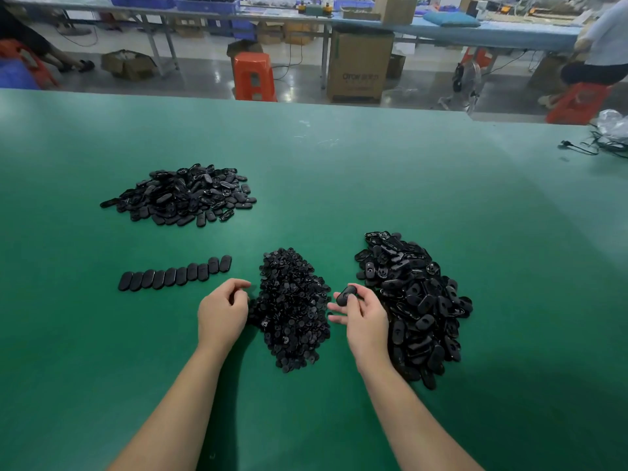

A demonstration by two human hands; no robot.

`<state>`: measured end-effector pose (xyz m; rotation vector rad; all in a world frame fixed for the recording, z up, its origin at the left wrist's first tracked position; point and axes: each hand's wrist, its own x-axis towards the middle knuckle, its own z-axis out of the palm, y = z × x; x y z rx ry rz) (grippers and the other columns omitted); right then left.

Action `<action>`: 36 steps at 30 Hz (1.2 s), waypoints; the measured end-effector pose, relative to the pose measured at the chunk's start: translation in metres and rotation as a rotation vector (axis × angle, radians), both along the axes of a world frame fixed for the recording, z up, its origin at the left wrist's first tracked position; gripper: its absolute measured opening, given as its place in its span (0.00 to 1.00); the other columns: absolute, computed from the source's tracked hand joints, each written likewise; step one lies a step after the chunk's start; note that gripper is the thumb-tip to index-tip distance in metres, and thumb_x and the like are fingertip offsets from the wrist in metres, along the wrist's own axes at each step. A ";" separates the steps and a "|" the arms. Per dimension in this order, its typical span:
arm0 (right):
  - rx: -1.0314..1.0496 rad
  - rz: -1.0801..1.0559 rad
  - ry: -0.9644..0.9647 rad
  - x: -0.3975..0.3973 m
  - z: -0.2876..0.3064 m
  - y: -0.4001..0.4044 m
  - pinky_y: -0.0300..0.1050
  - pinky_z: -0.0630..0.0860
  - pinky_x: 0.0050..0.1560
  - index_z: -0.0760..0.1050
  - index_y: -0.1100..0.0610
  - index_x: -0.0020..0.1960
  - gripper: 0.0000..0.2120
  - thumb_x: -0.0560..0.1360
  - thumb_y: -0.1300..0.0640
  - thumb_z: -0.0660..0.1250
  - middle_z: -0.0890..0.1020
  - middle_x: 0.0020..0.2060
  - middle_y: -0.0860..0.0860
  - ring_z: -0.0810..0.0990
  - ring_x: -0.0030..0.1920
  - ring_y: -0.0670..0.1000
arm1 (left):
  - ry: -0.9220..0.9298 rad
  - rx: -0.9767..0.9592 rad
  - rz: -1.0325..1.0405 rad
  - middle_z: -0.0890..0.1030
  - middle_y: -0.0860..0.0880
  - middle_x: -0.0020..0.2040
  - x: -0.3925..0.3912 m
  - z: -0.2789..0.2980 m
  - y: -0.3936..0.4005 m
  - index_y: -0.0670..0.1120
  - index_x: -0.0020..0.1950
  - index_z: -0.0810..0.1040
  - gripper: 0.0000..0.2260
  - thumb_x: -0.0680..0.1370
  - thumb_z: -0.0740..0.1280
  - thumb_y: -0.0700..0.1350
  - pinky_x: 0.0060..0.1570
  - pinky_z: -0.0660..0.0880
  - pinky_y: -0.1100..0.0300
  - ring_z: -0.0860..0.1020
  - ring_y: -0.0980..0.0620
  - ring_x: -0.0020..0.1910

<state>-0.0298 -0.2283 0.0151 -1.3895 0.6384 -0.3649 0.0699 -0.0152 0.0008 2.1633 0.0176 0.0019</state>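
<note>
Open green desk [339, 185] beyond the heaps, heap of small black parts [292, 311] filling the near middle, heap of oval shells [418, 300] blocking the right, row of shells [175, 277] and far heap [180, 193] at left, bare lane between them.

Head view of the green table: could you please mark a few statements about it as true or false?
1. The right hand holds a black oval piece. True.
2. The row of oval pieces lies to the right of the right hand. False: it lies to the left of the left hand.
3. The heap of small parts sits between the two hands. True.
4. The table has a red top. False: the top is green.
</note>
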 end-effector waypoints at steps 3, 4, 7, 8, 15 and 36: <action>-0.061 0.001 -0.022 -0.004 -0.007 0.002 0.47 0.84 0.41 0.73 0.54 0.61 0.09 0.85 0.61 0.57 0.85 0.47 0.54 0.87 0.42 0.53 | 0.003 0.056 -0.013 0.83 0.52 0.33 0.001 0.004 0.002 0.55 0.49 0.83 0.13 0.77 0.63 0.39 0.23 0.66 0.63 0.68 0.57 0.21; -0.071 -0.005 -0.025 -0.004 -0.008 0.002 0.50 0.84 0.42 0.73 0.51 0.59 0.08 0.85 0.61 0.57 0.85 0.46 0.54 0.87 0.41 0.54 | 0.012 0.085 -0.036 0.83 0.52 0.32 0.002 0.006 0.003 0.55 0.49 0.83 0.13 0.77 0.63 0.39 0.23 0.65 0.65 0.68 0.57 0.21; -0.089 -0.025 -0.028 -0.004 -0.008 0.000 0.58 0.84 0.46 0.70 0.50 0.58 0.07 0.85 0.61 0.58 0.86 0.42 0.51 0.86 0.39 0.55 | 0.062 0.203 -0.138 0.84 0.53 0.35 0.011 0.014 0.008 0.54 0.52 0.84 0.13 0.78 0.63 0.40 0.24 0.68 0.65 0.69 0.58 0.21; -0.102 -0.020 -0.028 -0.004 -0.009 0.000 0.58 0.84 0.47 0.70 0.49 0.58 0.07 0.85 0.60 0.58 0.86 0.42 0.48 0.86 0.39 0.54 | 0.088 0.239 -0.175 0.85 0.53 0.38 0.014 0.017 0.010 0.55 0.53 0.84 0.13 0.78 0.63 0.40 0.24 0.69 0.65 0.69 0.58 0.22; -0.115 0.002 -0.076 -0.007 -0.008 0.000 0.42 0.83 0.44 0.75 0.47 0.57 0.12 0.83 0.64 0.63 0.86 0.44 0.48 0.87 0.43 0.51 | 0.137 0.451 -0.446 0.83 0.57 0.46 0.023 0.037 0.019 0.54 0.64 0.82 0.14 0.80 0.66 0.43 0.37 0.73 0.69 0.80 0.57 0.37; -0.187 -0.005 -0.022 -0.008 -0.010 -0.001 0.37 0.79 0.38 0.78 0.47 0.55 0.09 0.81 0.60 0.67 0.83 0.37 0.51 0.82 0.33 0.47 | 0.111 0.493 -0.499 0.76 0.53 0.47 0.018 0.037 0.025 0.57 0.56 0.80 0.10 0.76 0.75 0.50 0.40 0.69 0.62 0.75 0.57 0.43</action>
